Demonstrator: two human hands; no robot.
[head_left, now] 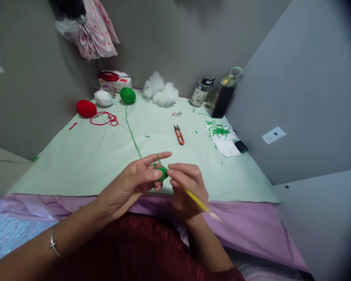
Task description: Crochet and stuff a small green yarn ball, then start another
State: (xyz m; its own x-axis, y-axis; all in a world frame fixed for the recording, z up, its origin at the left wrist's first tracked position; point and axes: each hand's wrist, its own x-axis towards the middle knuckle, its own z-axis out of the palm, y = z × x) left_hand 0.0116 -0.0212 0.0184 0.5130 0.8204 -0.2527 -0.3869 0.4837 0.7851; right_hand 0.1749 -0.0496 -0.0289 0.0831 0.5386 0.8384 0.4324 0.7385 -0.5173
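Observation:
My left hand (137, 173) pinches a small green crocheted piece (163, 174) between thumb and fingers, its index finger stretched out with green yarn looped over it. My right hand (188, 187) is closed around a hook with a yellow handle (196, 200), and its fingertips meet the right side of the green piece. The hook's tip is hidden at the piece. From my left hand a green strand (132, 134) runs back over the table to a green yarn ball (128, 95).
On the pale table (73, 168) lie orange snips (179, 135), a red ball (86, 108), a white ball (103, 97), white stuffing (160, 90) and green scraps (220, 131) on tissue. A pen cup (199, 95) and a phone (223, 102) stand at the back right.

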